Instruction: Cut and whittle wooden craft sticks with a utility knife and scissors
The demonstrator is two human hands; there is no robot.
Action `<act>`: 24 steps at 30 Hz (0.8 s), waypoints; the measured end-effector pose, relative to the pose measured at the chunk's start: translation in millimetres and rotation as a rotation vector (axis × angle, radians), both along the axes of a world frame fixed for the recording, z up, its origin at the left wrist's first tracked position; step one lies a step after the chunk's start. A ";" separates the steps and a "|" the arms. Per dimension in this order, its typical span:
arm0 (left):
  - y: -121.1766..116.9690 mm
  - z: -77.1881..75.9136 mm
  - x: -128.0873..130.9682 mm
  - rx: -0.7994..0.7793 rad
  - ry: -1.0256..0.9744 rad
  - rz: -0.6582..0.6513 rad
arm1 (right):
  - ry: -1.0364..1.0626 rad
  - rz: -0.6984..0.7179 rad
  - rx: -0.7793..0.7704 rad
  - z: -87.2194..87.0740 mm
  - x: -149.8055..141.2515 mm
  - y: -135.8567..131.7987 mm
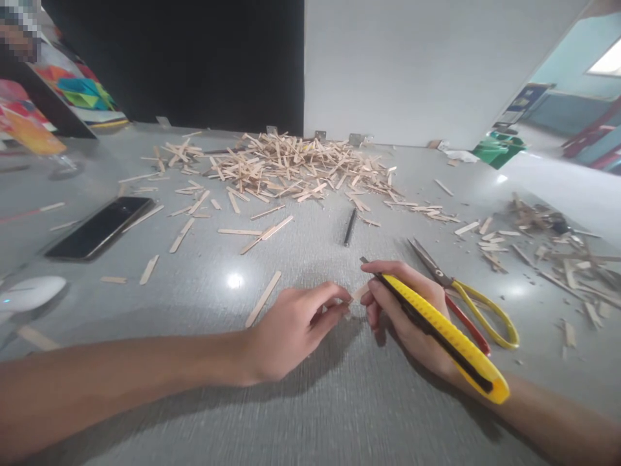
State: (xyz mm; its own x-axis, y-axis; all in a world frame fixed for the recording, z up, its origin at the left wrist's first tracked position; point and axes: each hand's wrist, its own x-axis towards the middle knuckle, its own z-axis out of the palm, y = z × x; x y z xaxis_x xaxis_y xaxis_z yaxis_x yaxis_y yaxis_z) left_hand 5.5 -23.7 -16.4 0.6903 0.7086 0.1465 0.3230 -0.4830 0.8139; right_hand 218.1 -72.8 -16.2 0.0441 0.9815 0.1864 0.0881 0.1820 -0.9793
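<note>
My right hand (pixel 405 310) grips a yellow utility knife (pixel 446 336), its blade tip pointing up and to the left. My left hand (pixel 295 327) pinches one end of a small wooden stick piece (pixel 359 292), and the right hand's fingertips hold its other end. Both hands rest low over the grey table (pixel 310 401), close together near the front middle.
A big heap of wooden sticks (pixel 295 165) lies at the back, with loose sticks around it. Yellow-handled scissors (pixel 466 301) lie right of my right hand. A black pen (pixel 350 226), a dark phone (pixel 99 228), a white mouse (pixel 29 292) and stick scraps (pixel 548 246) lie about.
</note>
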 end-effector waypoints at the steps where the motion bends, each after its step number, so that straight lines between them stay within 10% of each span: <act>1: -0.4 0.1 -0.1 0.026 0.010 0.001 | -0.002 0.002 -0.006 -0.4 0.3 -0.4; 12: 1.9 -12.1 -1.7 0.426 -0.057 0.003 | -0.009 0.045 0.026 -9.3 0.8 0.2; 24: 8.6 -16.8 -7.8 0.529 -0.044 -0.039 | 0.020 0.097 -0.015 -11.1 1.6 -2.0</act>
State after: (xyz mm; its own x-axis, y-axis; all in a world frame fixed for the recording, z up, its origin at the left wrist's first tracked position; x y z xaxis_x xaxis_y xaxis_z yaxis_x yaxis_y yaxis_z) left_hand -2.3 -15.0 -33.1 0.6998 0.5038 0.5065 0.2675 -0.8422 0.4680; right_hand 219.6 -74.8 -27.3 -0.0473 0.9840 0.1720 0.0515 0.1743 -0.9833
